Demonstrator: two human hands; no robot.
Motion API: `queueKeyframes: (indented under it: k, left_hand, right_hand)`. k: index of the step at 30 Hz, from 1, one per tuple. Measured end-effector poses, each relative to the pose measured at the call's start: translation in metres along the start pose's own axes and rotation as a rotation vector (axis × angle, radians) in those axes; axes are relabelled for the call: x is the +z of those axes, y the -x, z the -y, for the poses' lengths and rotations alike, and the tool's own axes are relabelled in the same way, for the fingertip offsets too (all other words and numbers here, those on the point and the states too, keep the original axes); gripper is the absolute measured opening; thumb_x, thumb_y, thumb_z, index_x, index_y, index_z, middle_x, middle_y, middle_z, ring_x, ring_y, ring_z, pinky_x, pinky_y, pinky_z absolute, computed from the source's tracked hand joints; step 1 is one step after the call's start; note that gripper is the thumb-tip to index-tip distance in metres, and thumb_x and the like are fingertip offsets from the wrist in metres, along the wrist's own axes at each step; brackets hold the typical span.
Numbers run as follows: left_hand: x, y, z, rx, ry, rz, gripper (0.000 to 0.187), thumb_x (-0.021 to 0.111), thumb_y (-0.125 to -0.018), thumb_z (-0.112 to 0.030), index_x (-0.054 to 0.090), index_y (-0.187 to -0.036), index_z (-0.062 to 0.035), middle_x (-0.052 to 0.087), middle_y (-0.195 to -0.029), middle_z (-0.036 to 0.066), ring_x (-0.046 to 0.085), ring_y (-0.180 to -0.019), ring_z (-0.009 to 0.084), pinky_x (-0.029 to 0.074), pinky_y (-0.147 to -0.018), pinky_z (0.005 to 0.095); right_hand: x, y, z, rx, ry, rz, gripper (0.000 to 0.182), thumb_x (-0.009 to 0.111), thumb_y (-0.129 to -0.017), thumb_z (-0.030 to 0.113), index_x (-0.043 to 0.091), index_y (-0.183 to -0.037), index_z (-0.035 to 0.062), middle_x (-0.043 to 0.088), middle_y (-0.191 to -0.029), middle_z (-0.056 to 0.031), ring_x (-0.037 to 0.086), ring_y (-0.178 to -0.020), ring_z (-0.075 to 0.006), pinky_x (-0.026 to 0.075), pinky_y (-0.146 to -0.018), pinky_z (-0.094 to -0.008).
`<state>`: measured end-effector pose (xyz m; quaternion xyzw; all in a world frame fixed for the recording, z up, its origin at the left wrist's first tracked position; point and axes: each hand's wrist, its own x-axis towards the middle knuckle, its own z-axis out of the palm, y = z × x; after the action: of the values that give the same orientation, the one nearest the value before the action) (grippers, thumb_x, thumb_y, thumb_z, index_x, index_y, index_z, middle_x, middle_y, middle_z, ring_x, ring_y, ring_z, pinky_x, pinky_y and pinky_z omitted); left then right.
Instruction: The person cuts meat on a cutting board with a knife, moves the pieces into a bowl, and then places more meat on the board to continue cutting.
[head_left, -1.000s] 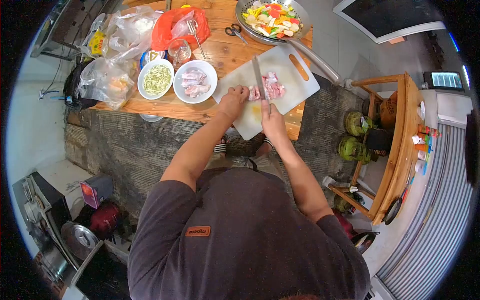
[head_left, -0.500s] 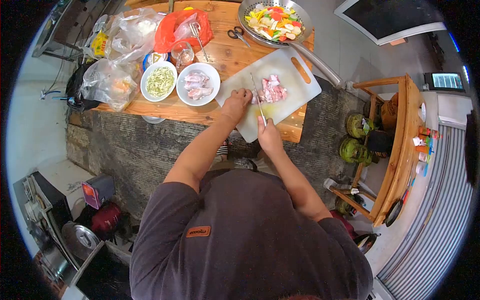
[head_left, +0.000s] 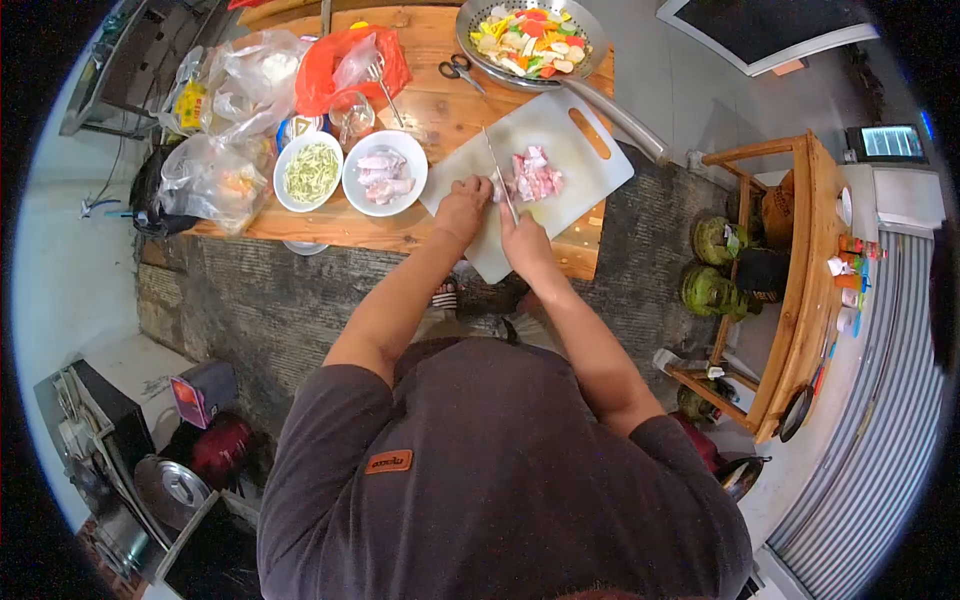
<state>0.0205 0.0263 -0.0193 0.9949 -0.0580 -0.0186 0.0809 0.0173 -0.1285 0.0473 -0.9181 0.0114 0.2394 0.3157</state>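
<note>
Chopped meat (head_left: pixel 537 176) is heaped on the white cutting board (head_left: pixel 603 182), just beside the knife (head_left: pixel 492 153), which is gripped in the right hand (head_left: pixel 527 246). The left hand (head_left: pixel 463 210) is held curled close to the blade; whether meat is pinched there cannot be told. Fingertips could be nicked if the blade were deflected by bone. The board, overhung past the table (head_left: pixel 430 110) edge, could be tipped by off-centre pressing.
</note>
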Motion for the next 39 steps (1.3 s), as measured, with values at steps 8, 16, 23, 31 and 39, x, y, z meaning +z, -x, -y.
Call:
queueKeyframes:
  k: [8,16,23,31,39]
  left_hand:
    - [0.001,0.000,-0.001,0.013,-0.005,-0.011,0.044,0.061,-0.087,-0.011,0.048,-0.129,-0.0074,0.058,-0.115,0.010,0.064,-0.101,0.0301,0.062,-0.072,0.0345]
    - [-0.004,-0.003,0.000,-0.007,-0.019,0.045,0.041,0.059,-0.090,-0.012,0.048,-0.129,-0.0064,0.059,-0.115,0.011,0.064,-0.102,0.0308,0.063,-0.072,0.0356]
    - [-0.004,-0.002,0.002,-0.020,0.062,0.046,0.038,0.059,-0.090,-0.012,0.050,-0.127,-0.0061,0.059,-0.114,0.011,0.064,-0.100,0.0315,0.062,-0.073,0.0358]
    - [-0.003,-0.004,0.005,-0.001,0.035,0.027,0.038,0.058,-0.091,-0.012,0.051,-0.128,-0.0054,0.060,-0.113,0.013,0.065,-0.097,0.0311,0.061,-0.074,0.0357]
    - [-0.005,-0.008,0.011,0.004,0.067,0.030,0.032,0.056,-0.093,-0.012,0.051,-0.124,-0.0034,0.061,-0.115,0.016,0.067,-0.100,0.0337,0.061,-0.075,0.0388]
  right_hand:
    - [0.002,-0.007,-0.002,-0.052,-0.049,-0.029,0.073,0.040,-0.104,0.058,0.059,-0.109,-0.0124,0.066,-0.097,-0.0401,0.064,-0.096,-0.0563,0.051,-0.087,-0.0594]
    - [0.000,-0.014,0.006,-0.042,-0.022,-0.029,0.070,0.041,-0.103,0.058,0.060,-0.106,-0.0100,0.067,-0.095,-0.0381,0.065,-0.093,-0.0563,0.051,-0.085,-0.0606]
    - [-0.002,0.010,-0.010,-0.041,0.096,-0.013,0.067,0.042,-0.103,0.057,0.056,-0.109,-0.0078,0.068,-0.093,-0.0365,0.067,-0.091,-0.0541,0.052,-0.083,-0.0604]
    - [-0.034,0.011,-0.025,-0.084,0.271,-0.033,0.062,0.043,-0.104,0.056,0.055,-0.108,-0.0048,0.069,-0.087,-0.0336,0.068,-0.087,-0.0524,0.053,-0.080,-0.0594]
    - [-0.042,0.004,-0.037,-0.123,0.173,-0.051,0.062,0.043,-0.105,0.055,0.057,-0.105,-0.0055,0.068,-0.085,-0.0342,0.067,-0.086,-0.0529,0.053,-0.079,-0.0589]
